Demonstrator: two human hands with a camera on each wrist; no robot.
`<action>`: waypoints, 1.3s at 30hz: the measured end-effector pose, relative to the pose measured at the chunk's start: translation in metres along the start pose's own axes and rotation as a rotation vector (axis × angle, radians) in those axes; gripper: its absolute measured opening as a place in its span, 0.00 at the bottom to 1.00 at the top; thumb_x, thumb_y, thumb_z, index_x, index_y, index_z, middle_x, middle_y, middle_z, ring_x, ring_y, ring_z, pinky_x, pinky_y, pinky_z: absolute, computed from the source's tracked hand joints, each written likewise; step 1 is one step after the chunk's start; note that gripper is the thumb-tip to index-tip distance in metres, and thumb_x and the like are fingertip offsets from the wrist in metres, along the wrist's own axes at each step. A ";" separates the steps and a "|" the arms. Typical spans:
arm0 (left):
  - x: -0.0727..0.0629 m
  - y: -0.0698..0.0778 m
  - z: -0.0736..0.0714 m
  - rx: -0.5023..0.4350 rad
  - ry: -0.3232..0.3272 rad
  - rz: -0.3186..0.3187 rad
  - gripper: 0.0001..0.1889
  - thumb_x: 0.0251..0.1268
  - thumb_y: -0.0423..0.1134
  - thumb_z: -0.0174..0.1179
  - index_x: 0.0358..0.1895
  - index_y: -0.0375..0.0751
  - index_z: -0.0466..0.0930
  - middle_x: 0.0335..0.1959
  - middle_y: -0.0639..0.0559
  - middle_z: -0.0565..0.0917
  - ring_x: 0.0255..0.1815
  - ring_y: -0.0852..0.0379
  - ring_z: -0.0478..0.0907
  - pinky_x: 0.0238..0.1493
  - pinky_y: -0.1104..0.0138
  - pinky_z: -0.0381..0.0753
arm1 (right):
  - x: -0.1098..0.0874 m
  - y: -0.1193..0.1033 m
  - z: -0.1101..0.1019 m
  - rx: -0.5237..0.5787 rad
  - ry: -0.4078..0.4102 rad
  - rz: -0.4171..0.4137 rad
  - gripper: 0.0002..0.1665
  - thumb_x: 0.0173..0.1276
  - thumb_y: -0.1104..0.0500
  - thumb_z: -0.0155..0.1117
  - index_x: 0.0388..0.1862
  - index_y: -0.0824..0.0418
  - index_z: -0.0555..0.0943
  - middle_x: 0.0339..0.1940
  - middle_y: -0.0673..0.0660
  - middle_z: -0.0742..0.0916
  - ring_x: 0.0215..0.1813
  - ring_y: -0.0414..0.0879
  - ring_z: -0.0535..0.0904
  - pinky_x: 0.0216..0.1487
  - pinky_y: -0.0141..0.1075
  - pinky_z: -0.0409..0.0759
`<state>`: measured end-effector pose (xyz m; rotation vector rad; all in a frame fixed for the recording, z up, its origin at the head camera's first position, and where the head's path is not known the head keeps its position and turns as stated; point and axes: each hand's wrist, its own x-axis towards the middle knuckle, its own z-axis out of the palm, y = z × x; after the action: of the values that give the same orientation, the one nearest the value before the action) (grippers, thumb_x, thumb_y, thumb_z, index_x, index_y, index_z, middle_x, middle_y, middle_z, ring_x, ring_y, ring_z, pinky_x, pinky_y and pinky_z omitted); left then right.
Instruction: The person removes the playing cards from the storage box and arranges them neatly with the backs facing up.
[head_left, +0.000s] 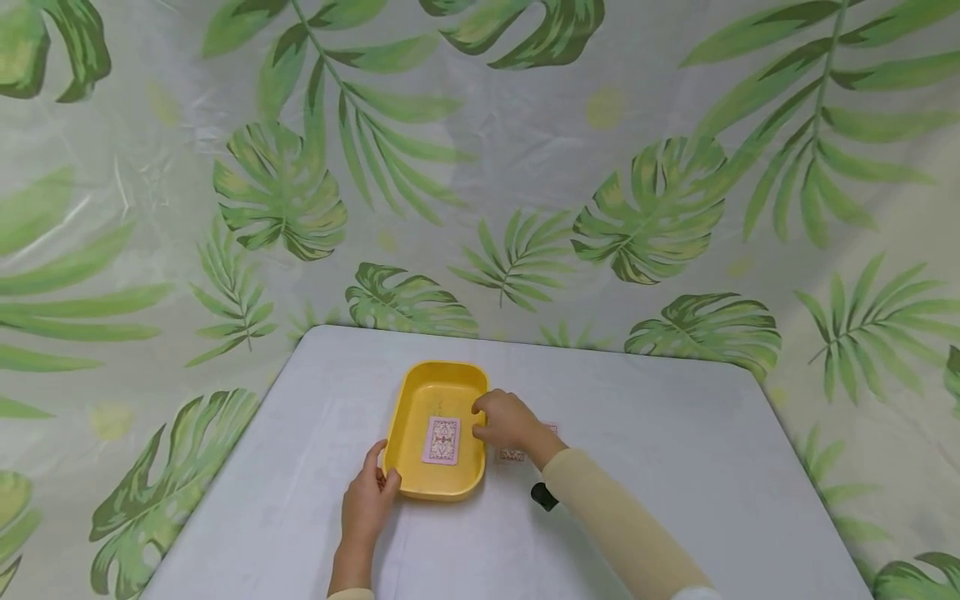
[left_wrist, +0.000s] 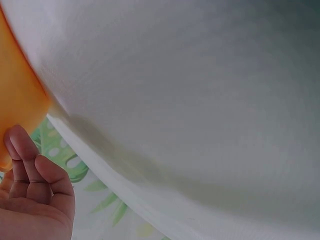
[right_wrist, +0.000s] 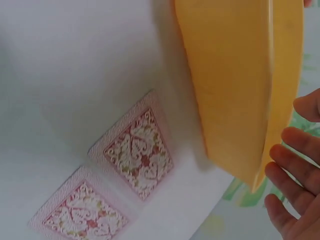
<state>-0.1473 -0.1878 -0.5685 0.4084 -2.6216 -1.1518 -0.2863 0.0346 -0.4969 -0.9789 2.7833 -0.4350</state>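
Nearest, the person's right sleeve (head_left: 622,517), light yellow, crosses the lower right of the head view, and a small dark object (head_left: 543,497), too small to identify, shows beside it. The left hand (head_left: 369,492) rests at the near left corner of a yellow tray (head_left: 435,492), its fingers loosely bent against the outer wall and the thumb set apart from them; the left wrist view shows those fingers lying close together.

The tray stands on the white worktop (head_left: 675,450), longer from front to back than across. Inside it a pink-bordered card (head_left: 442,440) lies flat in the near half, patterned back up. The right hand (head_left: 508,421) hangs over the tray's right rim, fingers slightly spread, thumb apart, with nothing between them; whether they touch the rim cannot be told.

Right of the tray, partly hidden under this hand in the head view, two more cards lie flat on the worktop with their patterned backs up: one near the tray wall (right_wrist: 242,85), the other just beside it, across a narrow gap.

Behind the worktop's far edge rises a pale sheet (head_left: 525,150) printed with green leaves.
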 end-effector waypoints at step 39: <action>-0.001 0.001 0.001 -0.021 -0.004 -0.022 0.28 0.62 0.36 0.55 0.68 0.42 0.68 0.21 0.55 0.69 0.20 0.59 0.64 0.24 0.66 0.65 | 0.027 -0.031 0.051 -0.157 -0.061 0.066 0.36 0.56 0.35 0.66 0.49 0.63 0.80 0.41 0.55 0.84 0.45 0.50 0.78 0.54 0.42 0.71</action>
<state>-0.1470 -0.1865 -0.5687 0.4321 -2.6120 -1.1871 -0.2768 -0.0168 -0.5371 -0.9107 2.8197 -0.1765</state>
